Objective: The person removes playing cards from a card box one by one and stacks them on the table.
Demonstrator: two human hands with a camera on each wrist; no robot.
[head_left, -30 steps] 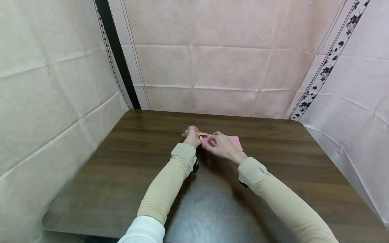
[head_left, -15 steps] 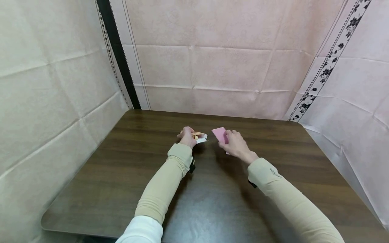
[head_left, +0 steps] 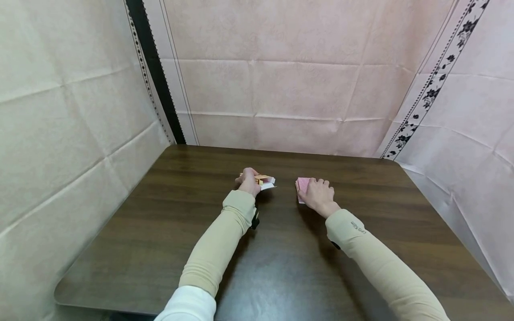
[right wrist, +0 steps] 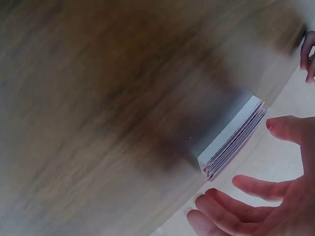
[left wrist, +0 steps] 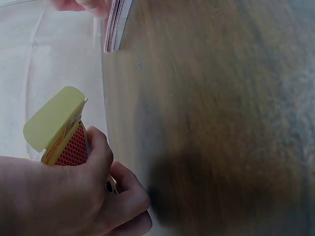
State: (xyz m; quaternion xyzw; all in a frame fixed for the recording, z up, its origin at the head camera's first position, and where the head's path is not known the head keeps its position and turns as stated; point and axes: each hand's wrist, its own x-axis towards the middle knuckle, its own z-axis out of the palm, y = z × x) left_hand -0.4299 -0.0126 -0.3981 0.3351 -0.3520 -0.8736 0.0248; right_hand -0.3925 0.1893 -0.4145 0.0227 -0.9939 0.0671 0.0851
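My left hand [head_left: 247, 183] grips a playing-card box [head_left: 267, 182] near the far middle of the table. In the left wrist view the box [left wrist: 72, 147] shows a red lattice pattern and a yellow flap standing open, with the thumb and fingers curled round its sides. To the right, a deck of pink-backed playing cards [head_left: 302, 184] lies on the table in a slightly uneven stack. My right hand [head_left: 319, 196] is over the deck's right side. In the right wrist view its fingers [right wrist: 261, 188] are loosely spread, apart from the deck's edge [right wrist: 234, 140].
The brown wooden table [head_left: 168, 249] reaches away to a far edge just beyond the hands. Pale creased cloth [head_left: 281, 89] hangs behind it and along both sides, with a dark patterned border at each corner.
The deck has come away from the box to the right in my right hand, was set down on the table and let go. My left hand has shifted slightly left, still gripping the box.
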